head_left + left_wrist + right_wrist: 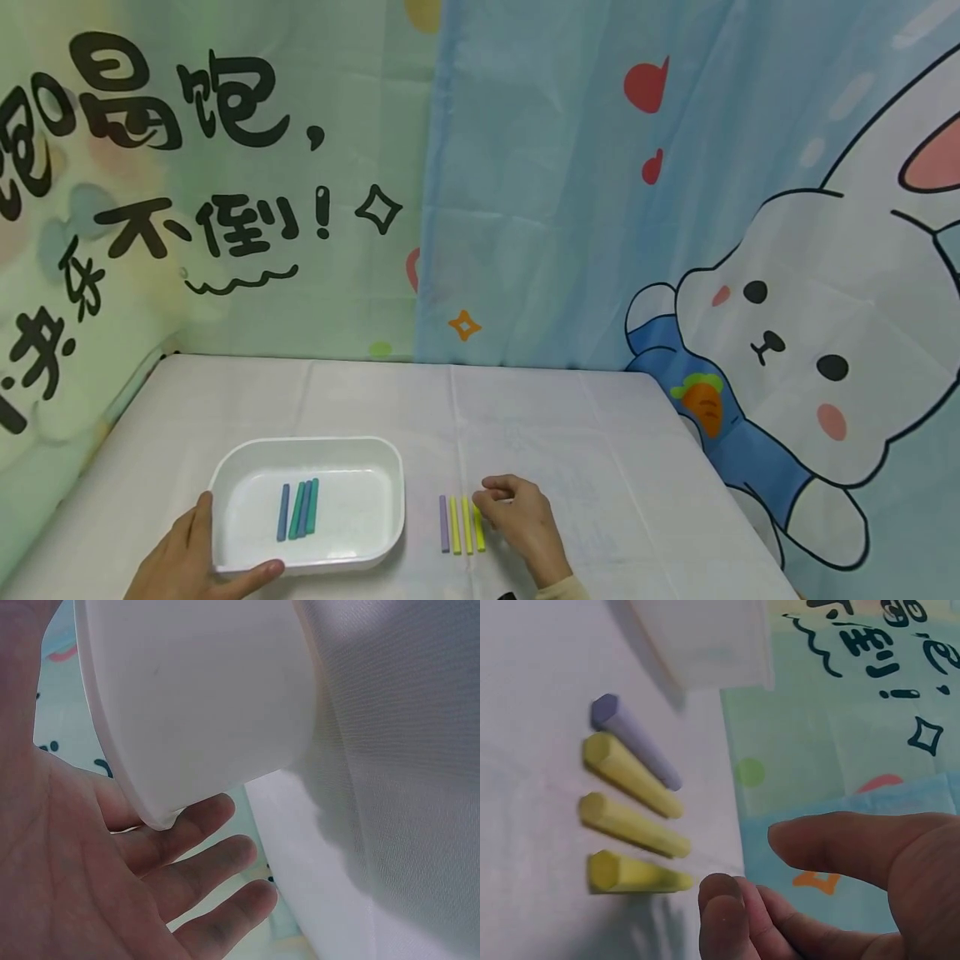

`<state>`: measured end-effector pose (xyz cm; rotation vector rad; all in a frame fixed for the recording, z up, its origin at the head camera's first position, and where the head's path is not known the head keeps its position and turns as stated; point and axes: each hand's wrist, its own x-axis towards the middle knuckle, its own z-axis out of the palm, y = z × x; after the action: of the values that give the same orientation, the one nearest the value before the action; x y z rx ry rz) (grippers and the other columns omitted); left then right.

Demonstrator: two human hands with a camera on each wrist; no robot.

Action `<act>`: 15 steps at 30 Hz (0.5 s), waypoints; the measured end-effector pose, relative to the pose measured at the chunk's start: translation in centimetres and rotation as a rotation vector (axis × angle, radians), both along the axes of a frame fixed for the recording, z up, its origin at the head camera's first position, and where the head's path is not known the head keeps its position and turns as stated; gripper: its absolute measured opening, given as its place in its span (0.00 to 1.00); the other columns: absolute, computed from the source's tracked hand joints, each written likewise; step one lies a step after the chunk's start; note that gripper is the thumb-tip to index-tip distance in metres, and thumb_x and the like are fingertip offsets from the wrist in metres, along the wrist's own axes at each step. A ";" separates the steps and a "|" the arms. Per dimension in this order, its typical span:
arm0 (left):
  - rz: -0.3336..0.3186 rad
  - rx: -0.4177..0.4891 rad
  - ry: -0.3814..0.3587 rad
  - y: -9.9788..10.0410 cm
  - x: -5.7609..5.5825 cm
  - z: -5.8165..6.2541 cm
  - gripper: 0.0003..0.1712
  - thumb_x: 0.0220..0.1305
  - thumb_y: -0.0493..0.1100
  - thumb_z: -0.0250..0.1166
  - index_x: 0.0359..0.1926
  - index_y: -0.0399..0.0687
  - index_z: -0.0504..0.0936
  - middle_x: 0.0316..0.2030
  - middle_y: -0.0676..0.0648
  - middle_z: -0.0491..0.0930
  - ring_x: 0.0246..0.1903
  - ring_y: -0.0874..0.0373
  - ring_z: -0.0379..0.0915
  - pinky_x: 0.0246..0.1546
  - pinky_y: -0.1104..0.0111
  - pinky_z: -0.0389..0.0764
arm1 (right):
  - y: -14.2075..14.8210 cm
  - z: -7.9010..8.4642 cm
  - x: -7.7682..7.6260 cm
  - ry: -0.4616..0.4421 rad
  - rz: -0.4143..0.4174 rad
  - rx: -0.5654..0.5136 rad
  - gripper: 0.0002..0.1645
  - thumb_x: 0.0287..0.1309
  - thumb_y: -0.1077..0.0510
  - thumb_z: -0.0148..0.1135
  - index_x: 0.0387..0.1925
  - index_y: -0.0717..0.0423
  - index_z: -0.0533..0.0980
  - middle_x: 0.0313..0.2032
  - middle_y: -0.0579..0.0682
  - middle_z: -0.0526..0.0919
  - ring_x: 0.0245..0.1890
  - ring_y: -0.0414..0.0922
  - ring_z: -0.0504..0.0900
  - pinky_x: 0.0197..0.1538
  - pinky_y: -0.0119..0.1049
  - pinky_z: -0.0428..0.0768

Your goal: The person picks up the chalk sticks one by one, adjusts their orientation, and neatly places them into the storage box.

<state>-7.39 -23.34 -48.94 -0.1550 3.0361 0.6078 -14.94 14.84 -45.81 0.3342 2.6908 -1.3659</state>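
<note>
A white tray stands on the table with several slim blue and green sticks lying side by side in it. At its near left corner my left hand rests with fingers extended along the side and the thumb at the front rim. In the left wrist view, spread fingers touch the tray's rim. Right of the tray lie a purple stick and three yellow sticks, hexagonal at the ends. Just beyond the rightmost yellow one hovers my right hand, thumb and forefinger apart with nothing between them.
A white cloth covers the table. Behind it hangs a printed curtain with lettering and a rabbit. A small dark object shows at the bottom edge, beside the right sleeve.
</note>
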 end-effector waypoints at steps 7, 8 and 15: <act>0.002 0.003 0.018 0.1 0.1 0.2 0.81 0.46 0.83 0.65 0.70 0.14 0.48 0.58 0.16 0.65 0.55 0.25 0.71 0.49 0.40 0.78 | 0.1 -0.9 -0.2 -0.003 0.019 0.047 0.21 0.57 0.55 0.70 0.48 0.64 0.82 0.36 0.49 0.84 0.29 0.42 0.80 0.32 0.37 0.79; 0.005 0.005 0.010 0.1 0.0 0.2 0.81 0.46 0.83 0.65 0.70 0.14 0.47 0.58 0.16 0.65 0.55 0.26 0.70 0.49 0.40 0.78 | 0.1 -1.0 -0.2 0.002 0.029 0.056 0.20 0.57 0.55 0.69 0.48 0.64 0.82 0.35 0.49 0.84 0.29 0.41 0.80 0.32 0.37 0.80; 0.008 0.023 0.013 0.1 0.1 0.3 0.82 0.46 0.83 0.65 0.70 0.14 0.47 0.60 0.16 0.64 0.56 0.25 0.69 0.50 0.40 0.77 | -0.2 -1.4 -0.4 0.028 0.064 0.109 0.16 0.53 0.59 0.67 0.43 0.63 0.83 0.31 0.47 0.82 0.26 0.41 0.79 0.31 0.36 0.79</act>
<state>-7.25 -23.22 -48.62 -0.1627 3.0405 0.6469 -15.34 14.66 -47.24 0.2375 2.7797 -1.2184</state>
